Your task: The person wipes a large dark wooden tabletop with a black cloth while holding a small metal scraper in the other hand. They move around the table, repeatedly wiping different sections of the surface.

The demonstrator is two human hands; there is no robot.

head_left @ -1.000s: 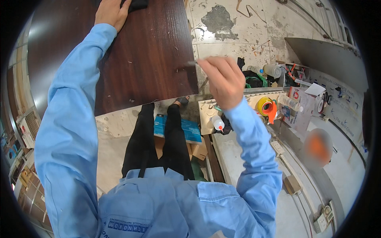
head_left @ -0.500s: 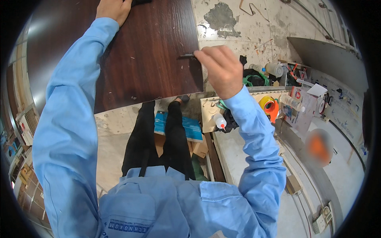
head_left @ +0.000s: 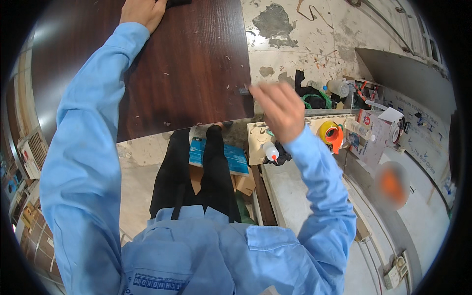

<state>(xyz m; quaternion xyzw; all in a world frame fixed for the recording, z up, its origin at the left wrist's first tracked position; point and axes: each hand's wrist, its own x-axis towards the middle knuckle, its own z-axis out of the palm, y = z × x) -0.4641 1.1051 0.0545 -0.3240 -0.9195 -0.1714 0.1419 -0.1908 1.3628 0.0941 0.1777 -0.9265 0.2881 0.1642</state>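
A person in a light blue shirt works on a dark brown wooden board (head_left: 187,64). The left hand (head_left: 141,11) lies flat, fingers spread, on the board's far part. The right hand (head_left: 278,109), blurred, is at the board's right edge, fingers pinched narrow on a small dark piece (head_left: 244,90) touching that edge. Just right of the board, a workbench (head_left: 300,196) holds a small white squeeze bottle (head_left: 270,151) and a yellow tape roll (head_left: 326,132).

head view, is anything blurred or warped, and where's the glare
Head view: the right hand is motion-blurred at the dark wood panel's edge; the left hand on the panel is sharp. Fisheye bends the panel's edges, with a black rim around the picture. Soft glare whitens the panel's left side.
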